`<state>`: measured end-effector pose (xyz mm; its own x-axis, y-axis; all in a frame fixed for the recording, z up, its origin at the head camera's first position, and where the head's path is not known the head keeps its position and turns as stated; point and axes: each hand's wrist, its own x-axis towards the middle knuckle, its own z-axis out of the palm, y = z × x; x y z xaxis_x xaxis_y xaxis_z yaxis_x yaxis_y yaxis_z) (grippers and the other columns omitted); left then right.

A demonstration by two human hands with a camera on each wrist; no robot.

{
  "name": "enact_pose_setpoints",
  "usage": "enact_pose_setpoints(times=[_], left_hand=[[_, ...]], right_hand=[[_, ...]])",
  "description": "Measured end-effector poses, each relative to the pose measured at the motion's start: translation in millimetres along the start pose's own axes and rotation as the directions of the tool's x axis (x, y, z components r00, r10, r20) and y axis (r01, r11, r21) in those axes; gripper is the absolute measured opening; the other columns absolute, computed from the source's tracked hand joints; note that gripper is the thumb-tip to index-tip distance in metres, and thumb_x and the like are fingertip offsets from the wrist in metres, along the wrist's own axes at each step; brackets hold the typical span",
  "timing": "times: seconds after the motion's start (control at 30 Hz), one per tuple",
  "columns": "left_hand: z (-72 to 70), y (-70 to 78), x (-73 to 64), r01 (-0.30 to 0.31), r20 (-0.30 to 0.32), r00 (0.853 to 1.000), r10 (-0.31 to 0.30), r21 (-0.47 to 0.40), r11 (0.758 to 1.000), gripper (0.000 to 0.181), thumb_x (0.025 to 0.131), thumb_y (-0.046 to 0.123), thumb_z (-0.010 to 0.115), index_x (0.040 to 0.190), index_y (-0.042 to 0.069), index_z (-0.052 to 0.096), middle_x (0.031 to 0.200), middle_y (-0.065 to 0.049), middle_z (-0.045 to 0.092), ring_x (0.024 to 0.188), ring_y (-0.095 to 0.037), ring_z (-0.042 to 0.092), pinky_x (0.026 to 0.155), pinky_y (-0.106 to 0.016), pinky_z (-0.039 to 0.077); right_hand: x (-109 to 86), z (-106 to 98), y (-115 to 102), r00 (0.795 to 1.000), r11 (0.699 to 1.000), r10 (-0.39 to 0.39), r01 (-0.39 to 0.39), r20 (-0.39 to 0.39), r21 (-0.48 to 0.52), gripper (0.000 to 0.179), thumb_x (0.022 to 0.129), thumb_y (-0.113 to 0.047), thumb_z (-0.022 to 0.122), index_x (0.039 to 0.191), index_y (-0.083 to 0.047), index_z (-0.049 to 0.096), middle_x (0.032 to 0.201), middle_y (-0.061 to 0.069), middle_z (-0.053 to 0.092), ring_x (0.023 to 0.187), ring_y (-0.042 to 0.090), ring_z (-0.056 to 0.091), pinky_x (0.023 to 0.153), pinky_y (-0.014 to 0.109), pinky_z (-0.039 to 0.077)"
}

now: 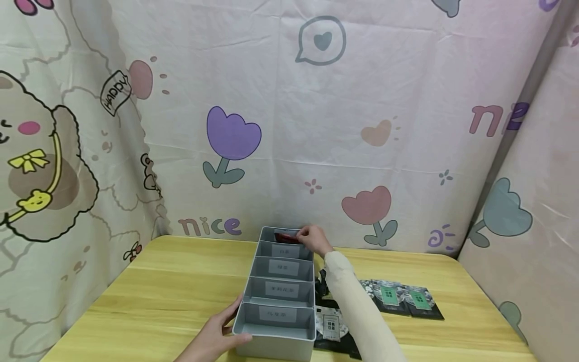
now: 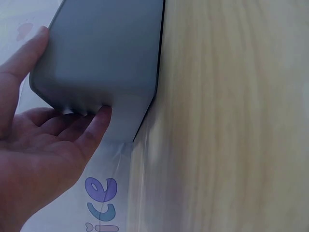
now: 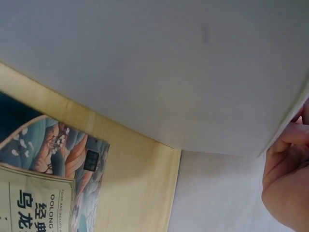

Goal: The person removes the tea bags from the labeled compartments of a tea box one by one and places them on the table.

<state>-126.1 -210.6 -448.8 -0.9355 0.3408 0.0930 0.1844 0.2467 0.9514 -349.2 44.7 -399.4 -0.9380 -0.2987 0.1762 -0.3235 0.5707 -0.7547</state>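
Note:
A long grey storage box (image 1: 276, 347) with several labelled compartments stands on the table. My left hand (image 1: 212, 333) grips its near left corner, thumb over the front rim and fingers against the left side; the left wrist view shows this hand (image 2: 53, 140) up close. At the far end, my right hand (image 1: 315, 240) pinches a dark red packet (image 1: 286, 239) in the farthest compartment. Part of that packet is hidden by the divider and fingers. In the right wrist view the hand (image 3: 289, 174) reaches over the box's rim, its fingertips hidden behind the wall.
Right of the box lie tea packets: a black one with a pale label (image 1: 331, 327), partly under my sleeve (image 1: 362, 311), and green-labelled ones (image 1: 420, 299) farther right. An oolong tea packet (image 3: 38, 193) lies beside the box. A patterned curtain (image 1: 289, 125) hangs behind the table (image 1: 181, 281).

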Motion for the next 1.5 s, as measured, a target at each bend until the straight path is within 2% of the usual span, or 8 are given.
enact_pose_setpoints(times=[0.17, 0.33, 0.43, 0.63, 0.83, 1.2, 1.33, 1.5], left_hand=[[0.7, 0.1, -0.1, 0.008, 0.001, 1.0, -0.008, -0.017, 1.0, 0.085, 0.09, 0.015, 0.07, 0.149, -0.009, 0.015, 0.148, -0.039, 0.02, 0.131, -0.046, 0.034, 0.09, -0.033, 0.05], [1.1, 1.0, -0.2, 0.011, -0.006, 1.0, -0.011, -0.022, 1.0, 0.085, 0.089, 0.016, 0.071, 0.15, -0.007, 0.016, 0.148, -0.038, 0.02, 0.13, -0.042, 0.036, 0.089, -0.032, 0.05], [1.3, 1.5, 0.3, 0.018, -0.013, 1.0, -0.019, -0.02, 1.0, 0.085, 0.089, 0.016, 0.072, 0.151, -0.006, 0.017, 0.149, -0.037, 0.021, 0.129, -0.038, 0.038, 0.09, -0.031, 0.05], [1.5, 2.3, -0.2, 0.031, -0.02, 0.999, -0.031, -0.016, 0.999, 0.087, 0.088, 0.017, 0.073, 0.15, -0.007, 0.017, 0.148, -0.037, 0.021, 0.129, -0.041, 0.037, 0.089, -0.03, 0.05], [1.5, 0.3, -0.6, 0.003, -0.013, 1.0, -0.003, -0.016, 1.0, 0.086, 0.088, 0.014, 0.072, 0.149, -0.009, 0.016, 0.147, -0.039, 0.02, 0.128, -0.043, 0.038, 0.089, -0.031, 0.05], [1.2, -1.8, -0.2, -0.004, 0.001, 1.0, 0.004, -0.035, 0.999, 0.086, 0.088, 0.013, 0.072, 0.149, -0.009, 0.015, 0.147, -0.041, 0.019, 0.127, -0.045, 0.039, 0.089, -0.034, 0.051], [1.6, -0.7, -0.4, 0.015, -0.004, 1.0, -0.015, -0.035, 0.999, 0.087, 0.088, 0.014, 0.072, 0.149, -0.009, 0.015, 0.147, -0.04, 0.019, 0.126, -0.042, 0.041, 0.09, -0.035, 0.051], [1.3, -1.0, -0.6, 0.019, -0.007, 1.0, -0.019, -0.036, 0.999, 0.087, 0.088, 0.014, 0.072, 0.149, -0.008, 0.016, 0.147, -0.04, 0.019, 0.125, -0.042, 0.043, 0.09, -0.037, 0.051]], right_hand=[[0.2, 1, 2, 1.0, 0.999, -0.026, 0.027, -0.017, 0.036, 0.015, 0.1, -0.006, 0.052, 0.103, 0.002, 0.064, 0.084, 0.011, 0.062, 0.051, 0.016, 0.052, 0.052, 0.029, 0.047], [0.1, 2, 4, 0.999, 0.996, -0.012, 0.016, -0.037, 0.082, 0.012, 0.102, -0.006, 0.047, 0.103, 0.0, 0.057, 0.072, 0.011, 0.055, 0.047, 0.016, 0.049, 0.048, 0.028, 0.044], [0.0, 4, 4, 0.999, 0.996, -0.005, 0.009, -0.05, 0.093, 0.01, 0.101, -0.006, 0.048, 0.103, -0.001, 0.057, 0.075, 0.01, 0.056, 0.048, 0.015, 0.049, 0.049, 0.028, 0.045], [-0.7, 7, 5, 0.997, 0.994, -0.025, 0.032, -0.068, 0.102, 0.005, 0.095, 0.001, 0.054, 0.096, -0.001, 0.058, 0.078, 0.008, 0.06, 0.049, 0.018, 0.051, 0.049, 0.028, 0.046], [-0.1, 7, 4, 0.997, 0.995, -0.05, 0.055, -0.059, 0.081, 0.01, 0.092, 0.001, 0.062, 0.086, -0.005, 0.057, 0.075, 0.007, 0.062, 0.049, 0.02, 0.052, 0.048, 0.028, 0.047], [-3.5, -1, 5, 0.981, 0.984, -0.166, 0.172, -0.096, 0.054, 0.009, 0.094, -0.007, 0.063, 0.092, 0.0, 0.057, 0.083, 0.011, 0.064, 0.048, 0.013, 0.05, 0.048, 0.027, 0.048], [-4.0, -5, 2, 0.974, 0.975, -0.2, 0.208, -0.109, 0.072, 0.006, 0.095, -0.003, 0.06, 0.093, -0.001, 0.055, 0.086, 0.014, 0.065, 0.044, 0.016, 0.048, 0.045, 0.028, 0.046], [-5.9, -12, -2, 0.971, 0.971, -0.231, 0.234, -0.065, 0.053, 0.004, 0.096, -0.002, 0.058, 0.096, -0.001, 0.053, 0.088, 0.015, 0.065, 0.045, 0.025, 0.05, 0.044, 0.028, 0.045]])
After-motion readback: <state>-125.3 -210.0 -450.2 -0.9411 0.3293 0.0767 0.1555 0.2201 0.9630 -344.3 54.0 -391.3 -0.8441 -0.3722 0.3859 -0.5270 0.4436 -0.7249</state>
